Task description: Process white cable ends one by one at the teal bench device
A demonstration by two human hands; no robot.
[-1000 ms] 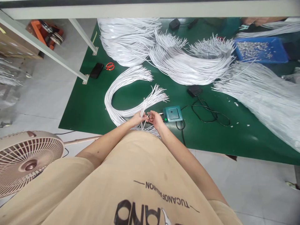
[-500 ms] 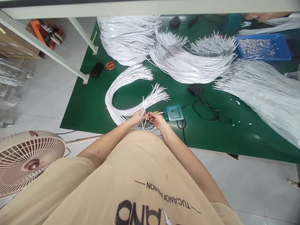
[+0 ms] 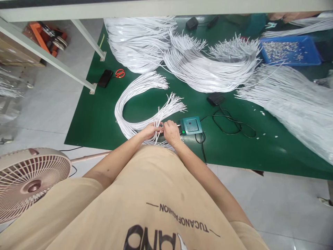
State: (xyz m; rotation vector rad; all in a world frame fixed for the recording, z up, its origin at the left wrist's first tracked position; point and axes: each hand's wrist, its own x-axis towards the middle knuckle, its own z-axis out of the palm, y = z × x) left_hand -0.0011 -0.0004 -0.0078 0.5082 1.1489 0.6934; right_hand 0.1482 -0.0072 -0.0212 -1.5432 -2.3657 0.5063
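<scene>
My left hand [image 3: 151, 131] is closed around a few white cables [image 3: 157, 121], whose ends stick up above the fingers. Right against it, my right hand [image 3: 171, 132] is closed with its back turned up at the cable ends; what its fingers pinch is hidden. A curved bundle of white cables [image 3: 120, 107] lies just beyond and to the left of my hands, and more strands run beneath them. Immediately right of my right hand sits a small teal device [image 3: 191, 125] with a green button and a black cord.
Large white cable piles [image 3: 208, 74] cover the far side of the green table [image 3: 88, 121]. A blue tray [image 3: 312, 55] of small parts stands far right, near another person's hand [image 3: 293, 16]. Red-handled scissors [image 3: 120, 73] and a black phone [image 3: 105, 78] lie left. A fan [image 3: 33, 185] stands nearby.
My right hand has turned over, back upward, and moved slightly left, closer over the cable ends. My left hand still holds the cables. The whole view has shifted a little.
</scene>
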